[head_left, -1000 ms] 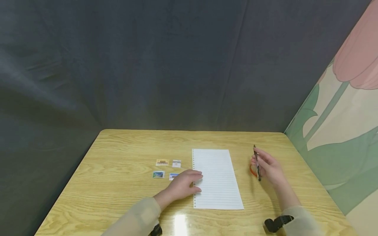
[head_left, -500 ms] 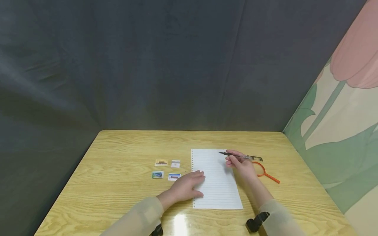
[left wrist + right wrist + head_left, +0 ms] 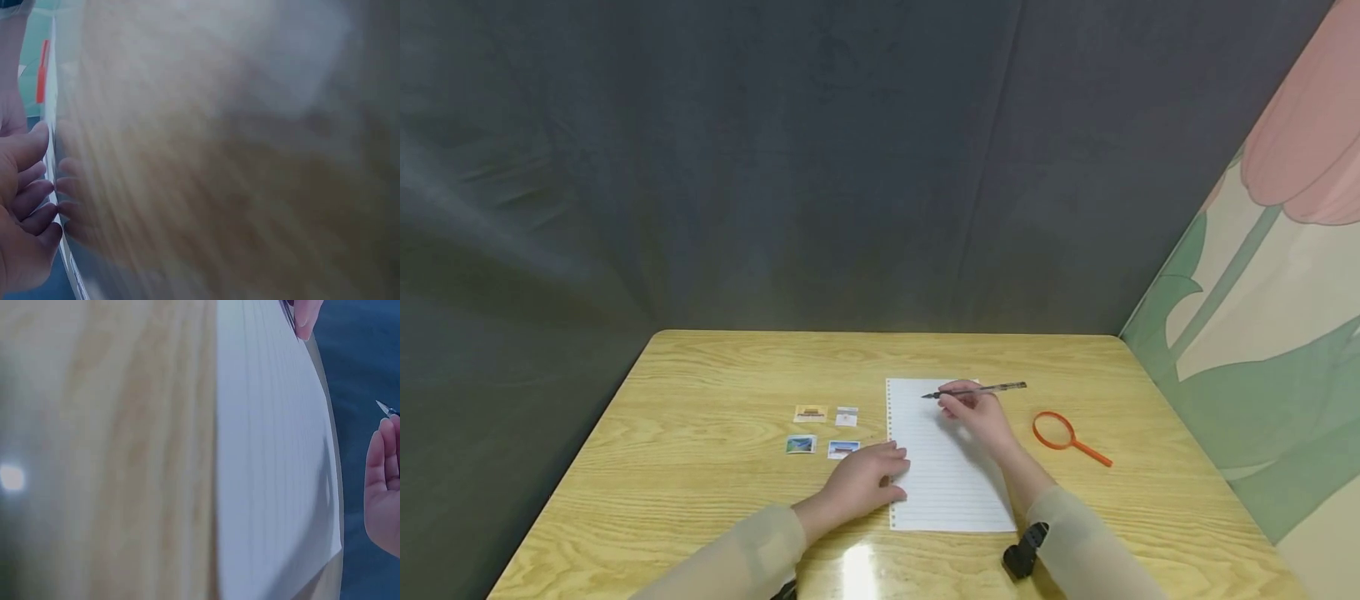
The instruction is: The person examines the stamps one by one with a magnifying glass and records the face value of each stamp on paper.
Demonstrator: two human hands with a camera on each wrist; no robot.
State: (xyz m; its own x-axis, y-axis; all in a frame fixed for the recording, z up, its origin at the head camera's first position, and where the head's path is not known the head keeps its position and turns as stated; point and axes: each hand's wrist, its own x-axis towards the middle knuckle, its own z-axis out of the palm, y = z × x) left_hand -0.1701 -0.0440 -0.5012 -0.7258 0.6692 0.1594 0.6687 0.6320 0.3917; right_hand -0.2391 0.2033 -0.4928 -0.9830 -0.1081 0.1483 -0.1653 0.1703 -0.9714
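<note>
Lined white paper sheet [image 3: 943,467], rectangular, a row of punched holes down its left edge, ruled across. Lies flat on a yellow wood-grain table [image 3: 700,475], right of the table's middle.
Left hand [image 3: 863,482]: rests on the sheet's left edge, fingers relaxed, thumb apart from them.
Right hand [image 3: 983,418]: over the sheet's upper part, fingers and thumb pinching the pen. Hands apart.
Orange magnifying glass [image 3: 1084,449], round frame, straight handle; on the table, right of the sheet.
Slim black-and-clear pen [image 3: 1006,387], held slantwise, point to the left.
Four small rectangular picture cards [image 3: 811,414], in two rows of two, left of the sheet; lower right one just beside the left hand.
By view: head alone shows the cards. Right wrist shows the pale pointed pen tip [image 3: 382,408] clear of the paper, which head leaves uncertain.
</note>
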